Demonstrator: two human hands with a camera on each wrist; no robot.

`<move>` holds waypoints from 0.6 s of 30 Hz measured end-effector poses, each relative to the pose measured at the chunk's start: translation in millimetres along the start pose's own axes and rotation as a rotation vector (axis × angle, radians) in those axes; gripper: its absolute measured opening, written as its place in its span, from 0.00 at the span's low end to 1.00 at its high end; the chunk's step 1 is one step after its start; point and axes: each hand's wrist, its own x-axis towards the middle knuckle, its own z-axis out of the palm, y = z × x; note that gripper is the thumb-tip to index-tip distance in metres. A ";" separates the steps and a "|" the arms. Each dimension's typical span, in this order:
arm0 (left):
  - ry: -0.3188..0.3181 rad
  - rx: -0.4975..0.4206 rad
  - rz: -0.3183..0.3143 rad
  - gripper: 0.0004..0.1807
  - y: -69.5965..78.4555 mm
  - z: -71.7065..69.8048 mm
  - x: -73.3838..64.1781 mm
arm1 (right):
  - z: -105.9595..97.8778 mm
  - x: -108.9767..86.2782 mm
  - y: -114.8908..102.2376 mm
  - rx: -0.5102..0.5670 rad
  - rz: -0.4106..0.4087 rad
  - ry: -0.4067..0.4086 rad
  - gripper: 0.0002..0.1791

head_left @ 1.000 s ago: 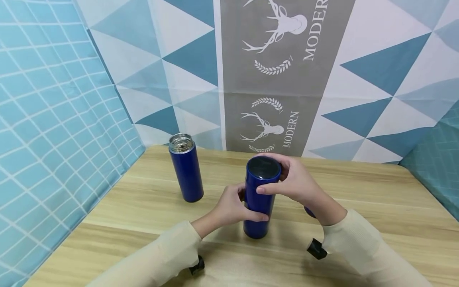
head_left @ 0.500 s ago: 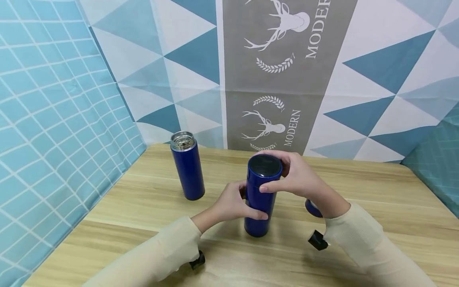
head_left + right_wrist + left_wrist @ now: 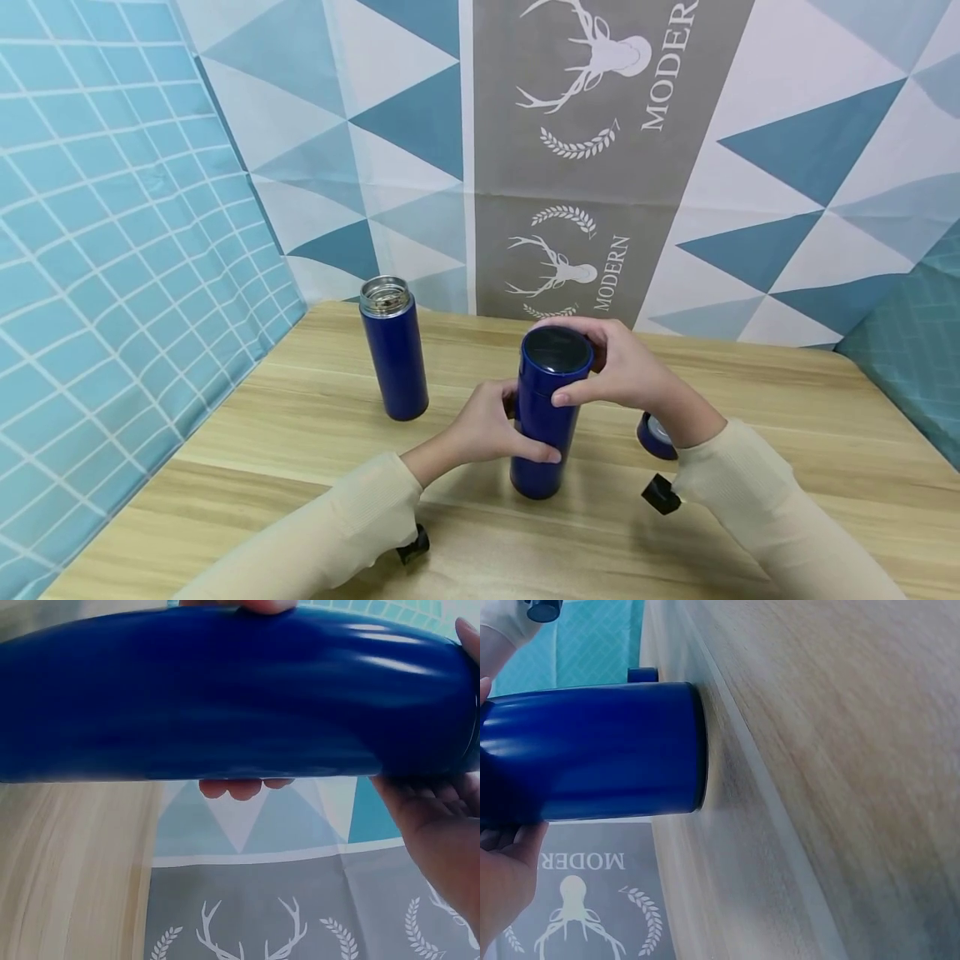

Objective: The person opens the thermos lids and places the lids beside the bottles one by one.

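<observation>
Both hands are clamped on one tall blue bottle (image 3: 546, 421), which stands nearly upright between them. The left hand (image 3: 486, 427) wraps the body from its own side, thumb lying across the near face and fingers going round behind. Above it, the right hand (image 3: 624, 372) grips the top end, its thumb pressed on the near side around the seam of the dark-topped lid (image 3: 557, 350) and its other fingers curled behind. From the right wrist, fingertips show past the far edge of the body. Below the grip, the bottle's base meets or nearly meets the wooden table (image 3: 262, 467); I can't tell which. Well left of the grip and a little farther back stands a second blue bottle (image 3: 395, 358), uncapped, its silver threaded neck bare. On the other side, just beyond the right wrist and partly hidden by it, a loose blue cap (image 3: 649, 443) lies on the wood, a bit of its pale inside showing. A small black device pokes out below each cream sleeve (image 3: 738, 492). Behind the grip hangs a cloth (image 3: 405, 150) of blue and white triangles, with deer heads on a grey band.
</observation>
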 end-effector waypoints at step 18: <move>-0.027 0.011 -0.007 0.30 1.6 -2.0 -0.5 | -10.7 10.0 6.4 0.054 -0.059 -0.175 0.36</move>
